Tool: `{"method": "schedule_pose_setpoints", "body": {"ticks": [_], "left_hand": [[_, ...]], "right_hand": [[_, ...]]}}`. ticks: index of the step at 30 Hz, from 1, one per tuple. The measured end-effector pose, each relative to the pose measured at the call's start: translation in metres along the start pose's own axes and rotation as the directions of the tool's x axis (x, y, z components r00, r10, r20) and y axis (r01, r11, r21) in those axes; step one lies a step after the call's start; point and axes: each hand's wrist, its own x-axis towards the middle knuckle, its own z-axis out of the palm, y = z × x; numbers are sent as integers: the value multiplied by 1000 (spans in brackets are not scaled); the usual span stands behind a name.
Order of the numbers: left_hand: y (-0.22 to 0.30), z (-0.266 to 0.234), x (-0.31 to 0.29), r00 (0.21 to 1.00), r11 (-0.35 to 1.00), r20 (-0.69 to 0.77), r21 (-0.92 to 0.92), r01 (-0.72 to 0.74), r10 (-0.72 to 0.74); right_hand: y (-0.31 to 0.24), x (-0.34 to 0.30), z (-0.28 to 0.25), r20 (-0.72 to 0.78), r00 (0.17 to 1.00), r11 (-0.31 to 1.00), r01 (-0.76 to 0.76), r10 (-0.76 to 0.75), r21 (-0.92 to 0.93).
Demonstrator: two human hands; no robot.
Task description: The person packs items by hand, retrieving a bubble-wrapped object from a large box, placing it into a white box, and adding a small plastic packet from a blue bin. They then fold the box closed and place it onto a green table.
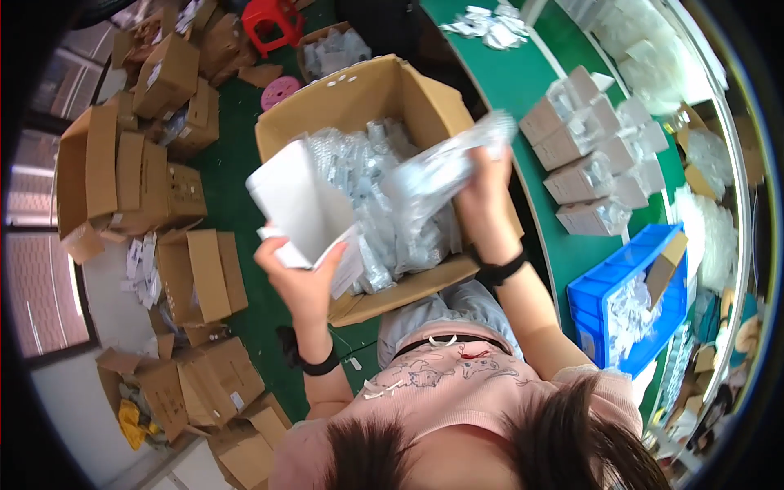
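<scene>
My left hand point(298, 273) is closed round the lower edge of a small white carton point(298, 196), which is tilted with its flap up and its open end toward me. My right hand point(488, 186) grips a clear plastic-wrapped packet point(441, 167), blurred by motion; what lies inside the wrap cannot be made out. Both hands are above a large brown cardboard box point(322, 94) in front of my lap. Many similar clear-wrapped packets point(359, 171) fill that box. The two held things are apart from each other.
To the right, a green table point(482, 77) bears several white cartons point(576, 131) with raised flaps and a blue crate point(592, 302) of small plastic bags. Opened cardboard boxes point(151, 175) crowd the left side. A red stool point(272, 24) stands beyond the big box.
</scene>
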Motion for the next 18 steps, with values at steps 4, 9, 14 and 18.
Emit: {"method": "schedule_pose_setpoints", "body": {"ticks": [4,9,14,18], "left_hand": [[50,85,3,883,987,447,-129,-94,143],[106,170,-52,740,901,566,-416,-124,363],[170,238,-87,633,767,465,-530,-361,619],[211,261,-112,523,679,450,-598,-426,724]], "right_hand": [[-114,8,-20,-114,993,961,72,-43,266],[-159,-27,-38,-242,877,910,398,-415,-119],[-197,-18,-99,-11,442,336,666,-897,-666],[-254,-10,-128,-468,648,761,643,-601,-87]]}}
